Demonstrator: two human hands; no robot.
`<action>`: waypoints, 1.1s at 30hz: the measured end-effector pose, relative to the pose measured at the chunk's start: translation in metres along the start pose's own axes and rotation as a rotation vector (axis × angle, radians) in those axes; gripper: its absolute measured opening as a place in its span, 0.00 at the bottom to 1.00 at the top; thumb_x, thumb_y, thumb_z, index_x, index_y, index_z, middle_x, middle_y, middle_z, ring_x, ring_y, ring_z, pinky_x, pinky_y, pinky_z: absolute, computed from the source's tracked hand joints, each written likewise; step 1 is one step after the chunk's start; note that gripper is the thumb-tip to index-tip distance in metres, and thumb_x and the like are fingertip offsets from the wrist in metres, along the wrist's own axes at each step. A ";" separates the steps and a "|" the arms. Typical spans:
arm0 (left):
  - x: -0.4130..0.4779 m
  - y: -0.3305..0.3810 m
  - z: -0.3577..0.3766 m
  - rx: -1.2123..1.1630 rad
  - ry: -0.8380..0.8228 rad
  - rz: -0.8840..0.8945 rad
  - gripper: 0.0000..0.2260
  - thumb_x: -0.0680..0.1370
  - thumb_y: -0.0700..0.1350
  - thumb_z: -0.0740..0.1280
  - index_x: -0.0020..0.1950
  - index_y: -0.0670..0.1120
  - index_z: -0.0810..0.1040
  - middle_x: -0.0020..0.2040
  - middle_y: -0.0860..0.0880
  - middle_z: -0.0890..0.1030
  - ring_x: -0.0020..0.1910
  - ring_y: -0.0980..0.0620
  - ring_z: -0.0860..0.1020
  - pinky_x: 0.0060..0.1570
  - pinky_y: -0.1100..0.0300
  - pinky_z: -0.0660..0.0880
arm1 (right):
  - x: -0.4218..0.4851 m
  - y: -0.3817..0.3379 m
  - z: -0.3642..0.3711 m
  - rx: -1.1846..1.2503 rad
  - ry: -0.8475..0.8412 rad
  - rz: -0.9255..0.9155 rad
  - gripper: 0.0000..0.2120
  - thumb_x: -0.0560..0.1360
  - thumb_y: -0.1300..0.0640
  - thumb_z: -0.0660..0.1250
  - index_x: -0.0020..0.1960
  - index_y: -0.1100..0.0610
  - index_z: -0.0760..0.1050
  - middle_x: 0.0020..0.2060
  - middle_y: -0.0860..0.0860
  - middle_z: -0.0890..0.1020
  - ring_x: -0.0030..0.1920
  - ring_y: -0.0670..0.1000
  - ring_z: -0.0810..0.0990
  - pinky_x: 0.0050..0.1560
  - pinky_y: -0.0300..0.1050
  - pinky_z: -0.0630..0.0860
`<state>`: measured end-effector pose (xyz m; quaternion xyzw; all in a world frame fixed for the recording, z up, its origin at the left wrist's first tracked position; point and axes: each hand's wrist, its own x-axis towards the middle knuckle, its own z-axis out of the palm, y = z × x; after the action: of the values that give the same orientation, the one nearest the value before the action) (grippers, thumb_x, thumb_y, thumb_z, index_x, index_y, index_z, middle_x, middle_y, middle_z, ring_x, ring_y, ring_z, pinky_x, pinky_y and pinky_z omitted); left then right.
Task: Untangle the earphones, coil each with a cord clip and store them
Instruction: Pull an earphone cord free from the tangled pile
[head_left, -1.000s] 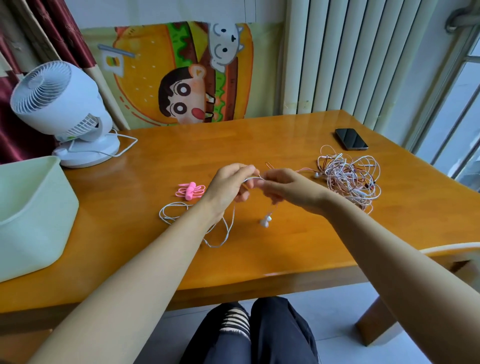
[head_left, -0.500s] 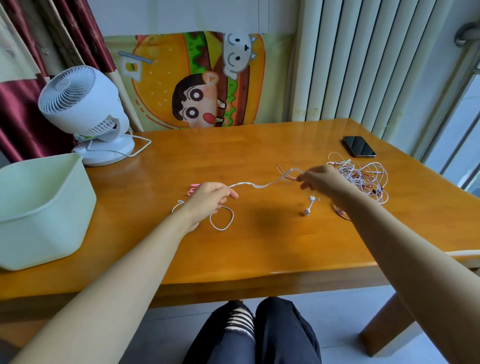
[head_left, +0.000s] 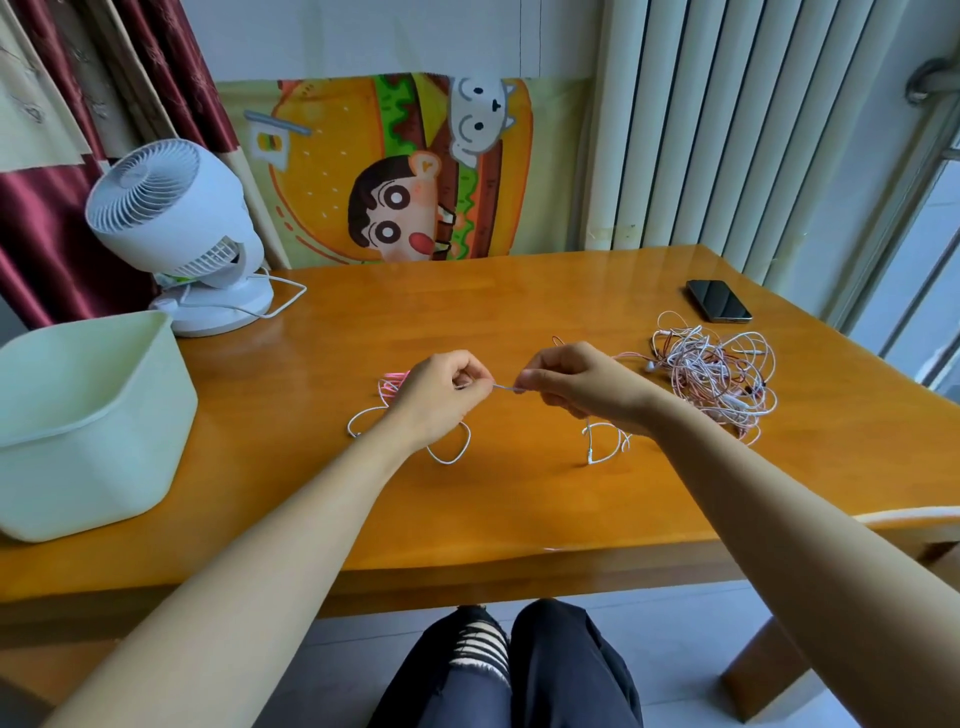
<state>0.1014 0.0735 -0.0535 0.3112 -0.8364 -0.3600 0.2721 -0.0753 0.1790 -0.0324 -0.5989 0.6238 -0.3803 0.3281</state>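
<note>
My left hand (head_left: 441, 392) and my right hand (head_left: 576, 382) both pinch one white earphone cord (head_left: 503, 387) above the middle of the wooden table (head_left: 519, 509). A short stretch of cord runs between the fingertips. Loops of the same cord lie under my left wrist (head_left: 449, 457), and an earbud end hangs below my right hand (head_left: 592, 452). A pink coiled earphone (head_left: 390, 383) lies just behind my left hand, partly hidden. A tangled heap of white and pink earphones (head_left: 714, 376) rests to the right of my right hand.
A pale green plastic bin (head_left: 104, 415) stands at the table's left edge. A white desk fan (head_left: 179, 228) with its cable sits behind it. A black phone (head_left: 718, 300) lies at the far right. A chair back (head_left: 919, 517) shows at the right front.
My hands were spread apart with the cord stretched between them; now they have come close together, leaving only a short length of cord between the fingertips.
</note>
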 end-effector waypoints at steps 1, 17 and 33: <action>-0.001 0.000 0.000 -0.001 -0.011 0.003 0.05 0.77 0.42 0.67 0.43 0.50 0.80 0.35 0.52 0.77 0.35 0.54 0.73 0.38 0.56 0.70 | -0.001 0.000 -0.001 -0.027 -0.018 0.009 0.10 0.78 0.54 0.68 0.50 0.62 0.79 0.26 0.47 0.72 0.26 0.45 0.66 0.25 0.36 0.61; -0.016 0.021 -0.006 0.076 0.291 0.179 0.02 0.76 0.47 0.70 0.49 0.51 0.81 0.49 0.54 0.79 0.53 0.54 0.73 0.48 0.62 0.70 | -0.011 -0.029 0.012 0.033 0.122 -0.065 0.09 0.81 0.56 0.64 0.51 0.62 0.78 0.27 0.51 0.77 0.23 0.43 0.67 0.24 0.34 0.62; -0.060 0.056 0.003 -0.723 0.142 -0.150 0.14 0.84 0.48 0.57 0.53 0.46 0.82 0.53 0.48 0.85 0.54 0.52 0.81 0.51 0.59 0.74 | -0.053 -0.058 0.048 0.165 -0.239 0.082 0.16 0.83 0.57 0.57 0.54 0.65 0.79 0.43 0.62 0.83 0.34 0.51 0.77 0.31 0.38 0.75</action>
<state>0.1208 0.1482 -0.0260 0.2800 -0.6092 -0.6284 0.3946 -0.0011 0.2284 -0.0079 -0.5848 0.5710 -0.3425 0.4633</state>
